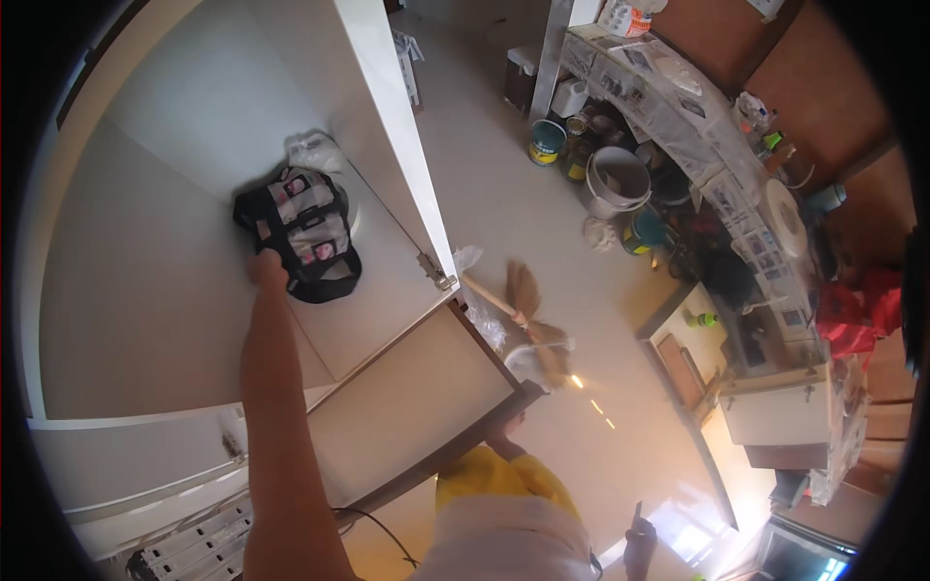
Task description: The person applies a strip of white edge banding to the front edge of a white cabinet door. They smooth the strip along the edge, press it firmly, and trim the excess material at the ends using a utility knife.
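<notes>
A black tool bag [308,232] with pale pink pockets sits inside a white cabinet [145,261], on its shelf near the back corner. My left hand [266,267] reaches up into the cabinet and grips the bag's near left edge. A crumpled clear plastic bag [315,151] lies just behind the tool bag. My right hand [508,426] holds the lower edge of the open cabinet door [407,407], with only its fingers showing above my yellow sleeve.
A straw broom [528,312] leans by the cabinet's metal hinge [437,272]. On the floor beyond stand a white bucket [617,179] and paint cans [546,142]. A newspaper-covered counter [668,82] runs along the right, with a red cloth [852,318] beside it.
</notes>
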### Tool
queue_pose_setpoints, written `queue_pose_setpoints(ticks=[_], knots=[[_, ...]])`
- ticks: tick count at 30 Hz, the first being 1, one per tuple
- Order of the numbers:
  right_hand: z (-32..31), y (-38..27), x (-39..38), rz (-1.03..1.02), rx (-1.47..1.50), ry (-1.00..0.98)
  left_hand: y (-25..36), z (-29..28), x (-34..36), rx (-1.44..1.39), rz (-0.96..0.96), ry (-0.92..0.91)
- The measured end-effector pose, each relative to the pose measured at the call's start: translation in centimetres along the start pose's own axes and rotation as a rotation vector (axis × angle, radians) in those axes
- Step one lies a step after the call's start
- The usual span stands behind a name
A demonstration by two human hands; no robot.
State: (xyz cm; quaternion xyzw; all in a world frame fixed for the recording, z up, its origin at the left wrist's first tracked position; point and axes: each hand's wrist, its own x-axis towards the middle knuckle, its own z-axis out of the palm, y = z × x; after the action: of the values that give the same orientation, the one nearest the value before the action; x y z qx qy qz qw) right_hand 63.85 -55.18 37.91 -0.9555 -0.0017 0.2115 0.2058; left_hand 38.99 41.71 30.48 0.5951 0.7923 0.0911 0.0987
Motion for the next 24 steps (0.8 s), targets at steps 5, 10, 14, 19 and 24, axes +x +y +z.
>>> queue_pose_setpoints(ticks=[5,10,14,19,24], knots=[[2.1,3.3,-0.1,-0.110,0.106,0.021,2.4,-10.0,3.9,-0.031,0.139,0.472],[3.5,3.3,-2.0,-0.051,0.030,-0.047,8.5,-9.8,-7.0,0.169,0.440,0.603],[5.1,1.8,-3.1,-0.018,0.143,0.001,5.2,-6.3,-13.3,0.351,0.810,0.396],[3.7,4.4,-5.5,-0.189,0.105,0.033,6.1,-8.4,-10.7,0.177,0.473,0.476],[6.3,5.7,-7.9,-0.059,0.264,0.027,5.4,-12.8,2.6,0.389,0.310,-0.060]])
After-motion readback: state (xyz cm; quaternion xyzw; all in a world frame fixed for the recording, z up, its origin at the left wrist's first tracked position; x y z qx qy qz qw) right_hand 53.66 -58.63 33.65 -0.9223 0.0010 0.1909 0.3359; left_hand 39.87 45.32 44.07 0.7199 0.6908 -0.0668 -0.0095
